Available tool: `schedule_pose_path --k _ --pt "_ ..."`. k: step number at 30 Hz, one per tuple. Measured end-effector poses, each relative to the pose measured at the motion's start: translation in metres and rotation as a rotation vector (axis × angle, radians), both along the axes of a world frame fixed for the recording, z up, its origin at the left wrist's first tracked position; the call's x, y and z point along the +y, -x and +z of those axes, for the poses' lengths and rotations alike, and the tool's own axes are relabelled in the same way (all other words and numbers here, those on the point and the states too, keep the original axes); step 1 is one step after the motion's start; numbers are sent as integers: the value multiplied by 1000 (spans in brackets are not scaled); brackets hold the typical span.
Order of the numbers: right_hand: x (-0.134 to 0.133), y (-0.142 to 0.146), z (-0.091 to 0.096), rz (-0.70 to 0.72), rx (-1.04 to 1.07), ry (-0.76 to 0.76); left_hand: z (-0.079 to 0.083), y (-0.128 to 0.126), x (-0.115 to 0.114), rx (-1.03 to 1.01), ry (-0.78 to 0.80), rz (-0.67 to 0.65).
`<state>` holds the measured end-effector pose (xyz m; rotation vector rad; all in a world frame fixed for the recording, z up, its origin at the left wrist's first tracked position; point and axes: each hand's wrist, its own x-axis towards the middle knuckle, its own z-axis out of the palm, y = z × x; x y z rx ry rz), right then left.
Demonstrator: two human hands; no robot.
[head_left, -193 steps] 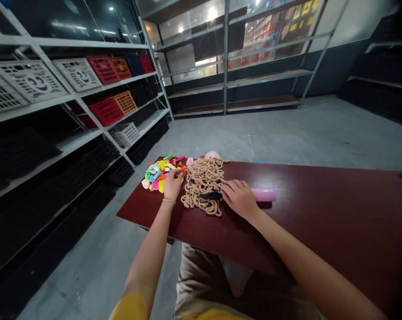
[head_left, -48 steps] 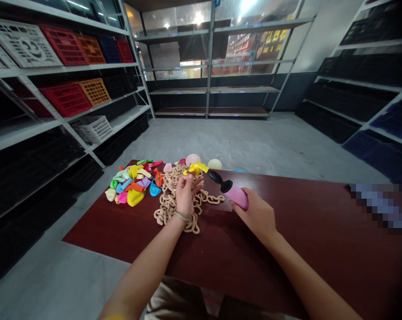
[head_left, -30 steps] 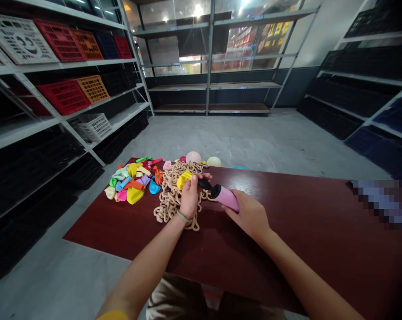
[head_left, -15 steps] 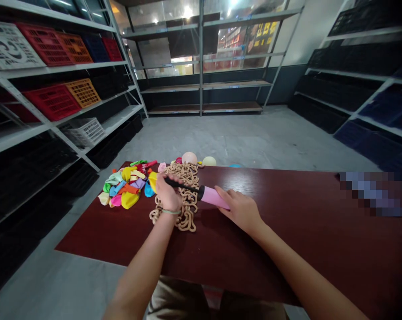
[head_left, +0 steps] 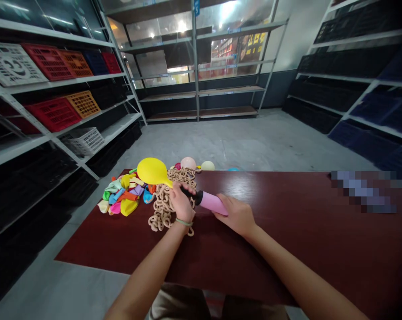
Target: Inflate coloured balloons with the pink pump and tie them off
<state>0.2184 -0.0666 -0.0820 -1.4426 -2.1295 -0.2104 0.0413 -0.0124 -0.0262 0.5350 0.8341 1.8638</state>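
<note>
Left hand [head_left: 181, 204] and right hand [head_left: 237, 215] clamp the pink pump [head_left: 213, 203], slanting leftward at the right edge of the chain [head_left: 162, 196], toward the yellow balloon [head_left: 151, 171]! Crates [head_left: 54, 114] sit left beyond the chain, contents unclear.

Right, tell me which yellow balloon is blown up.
The smooth, rounded yellow balloon with its neck at the left hand. The yellow ones in the pile of balloons lie limp.

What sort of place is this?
Probably a storeroom or small warehouse: a tall grey metal shelving rack stands at the back, a red slatted plastic crate sits on white metal shelving at left, and the floor is plain grey.
</note>
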Motion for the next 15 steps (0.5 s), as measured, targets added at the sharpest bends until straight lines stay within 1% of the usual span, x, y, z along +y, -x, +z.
schedule_pose_path --k 2,3,4,6,9,11,13,14,15 --pt "-1 -2 1 -15 40 17 -3 -14 -2 46 -20 -65" --pt "-1 -3 1 -17 54 38 -1 -15 0 74 -32 -87" --pt "-1 -3 2 -17 66 62 4 -12 3 102 -44 -103" --pt "-1 -2 2 -25 79 104 19 5 16 144 -57 -127" --pt "-1 1 0 -45 86 134 48 42 42 135 -22 -72" --pt "0 4 -1 -49 91 142 65 65 57 118 -16 -22" --pt "0 6 -2 -48 99 144 72 76 65 79 -18 65" --pt "0 7 -2 -51 103 142 70 76 65 54 -18 120" --pt "0 8 -2 -61 107 136 66 71 64 28 -17 169"
